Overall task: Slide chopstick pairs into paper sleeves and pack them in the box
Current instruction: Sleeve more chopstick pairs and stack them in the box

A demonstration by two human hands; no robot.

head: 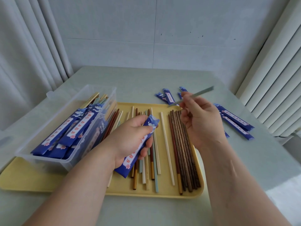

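Over the yellow tray (164, 190) our left hand (135, 137) curls round a blue paper sleeve (128, 163) — thin, floppy, so grip near the mouth w/o crushing. Our right hand (200, 121), above the tray's far edge, pinches a pale green chopstick (203, 91) — light, stiff, slick; single or pair, can't tell. The clear box (48, 159) sits on the tray's left end.

Box (68, 121) blocks tray's (114, 188) left; bare table (162, 82) behind.

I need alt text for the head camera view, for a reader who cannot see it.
A person's left hand holds a blue paper sleeve over a yellow tray of loose chopsticks, while the right hand pinches a pale green chopstick. A clear box of filled sleeves stands at left; more sleeves lie on the table at right.
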